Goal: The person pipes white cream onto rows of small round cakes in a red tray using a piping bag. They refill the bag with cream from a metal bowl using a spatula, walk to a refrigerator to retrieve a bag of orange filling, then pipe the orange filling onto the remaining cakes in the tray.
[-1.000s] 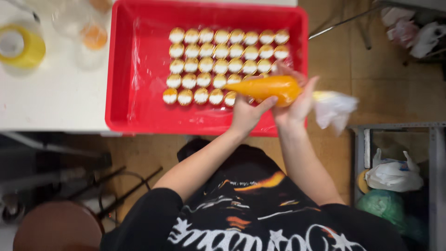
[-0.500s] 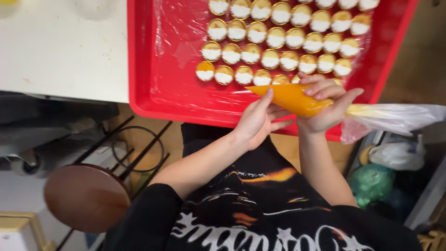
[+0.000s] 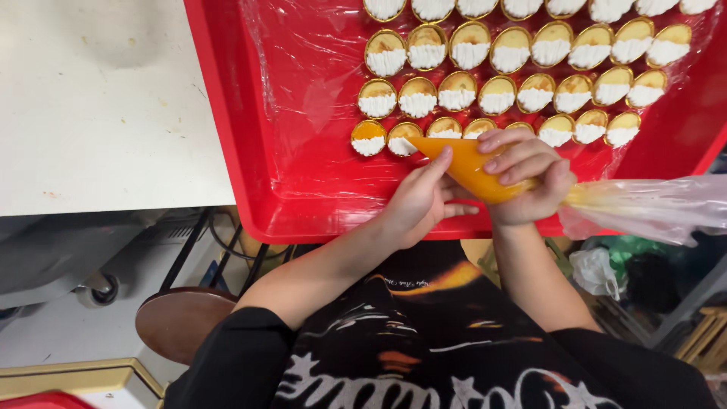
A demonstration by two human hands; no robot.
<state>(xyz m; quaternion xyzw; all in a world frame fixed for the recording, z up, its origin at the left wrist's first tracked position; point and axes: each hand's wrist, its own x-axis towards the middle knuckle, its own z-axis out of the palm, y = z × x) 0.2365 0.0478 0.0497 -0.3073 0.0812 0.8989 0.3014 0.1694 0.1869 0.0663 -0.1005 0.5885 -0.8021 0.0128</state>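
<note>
Head view: nearest, a round brown stool (image 3: 182,322) is seen below the counter (image 3: 98,113) edge. Beyond it, the orange piping bag (image 3: 469,167) is gripped by the right hand (image 3: 526,178), fingers wrapped shut around its body, while the clear twisted tail is trailed off to the right past the tray's near rim. The left hand (image 3: 420,201) is laid against the bag near its tip, fingers loosely curled. The tip is held over the front row of small gold tart cups (image 3: 515,95) on the red tray (image 3: 265,136). Bare film-covered tray floor is left open to the left of the rows.
</note>
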